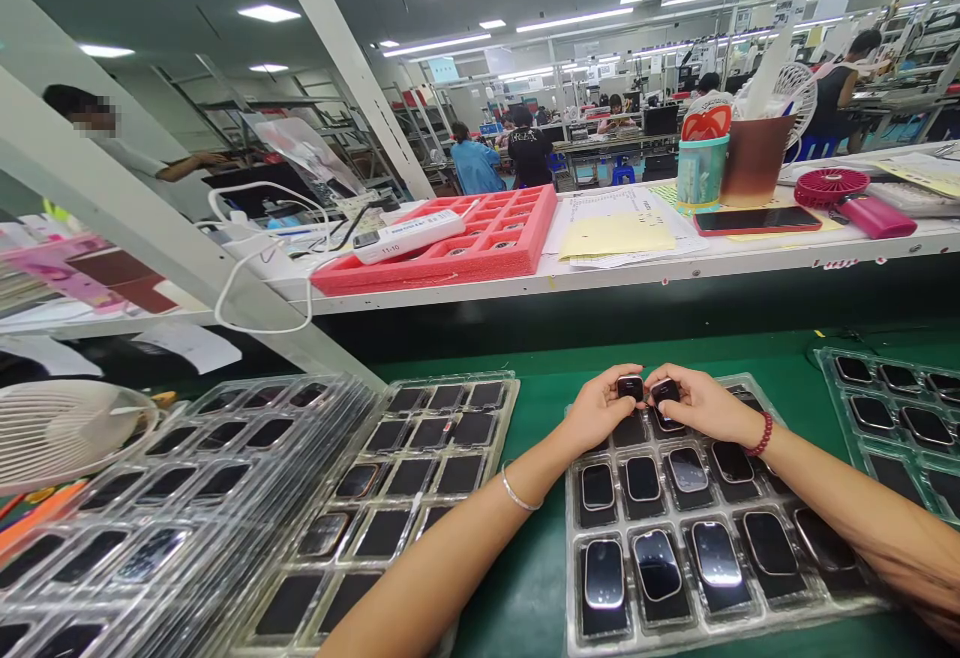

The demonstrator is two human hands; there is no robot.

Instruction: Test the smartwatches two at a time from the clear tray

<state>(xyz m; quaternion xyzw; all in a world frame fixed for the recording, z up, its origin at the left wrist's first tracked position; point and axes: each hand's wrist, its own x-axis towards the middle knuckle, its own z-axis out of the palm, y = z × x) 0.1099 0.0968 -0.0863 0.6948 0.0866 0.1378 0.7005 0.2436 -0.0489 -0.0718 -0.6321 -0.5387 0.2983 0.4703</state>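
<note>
My left hand [600, 408] pinches a small dark watch body [630, 386] over the far edge of a clear plastic tray [705, 628]. My right hand [694, 403] is closed on a second small dark watch body [665, 394] right beside it. The two hands nearly touch. The tray under them holds several glossy watch bodies [656, 563] in rows of pockets. A silver bangle sits on my left wrist and a red bead bracelet on my right.
More clear trays lie left [420, 478], far left [150, 538] and right [892, 418] on the green mat. A white fan [60, 428] stands at left. The shelf behind carries a red foam tray [480, 238], papers, cups, a phone and a pink fan. Other people work behind.
</note>
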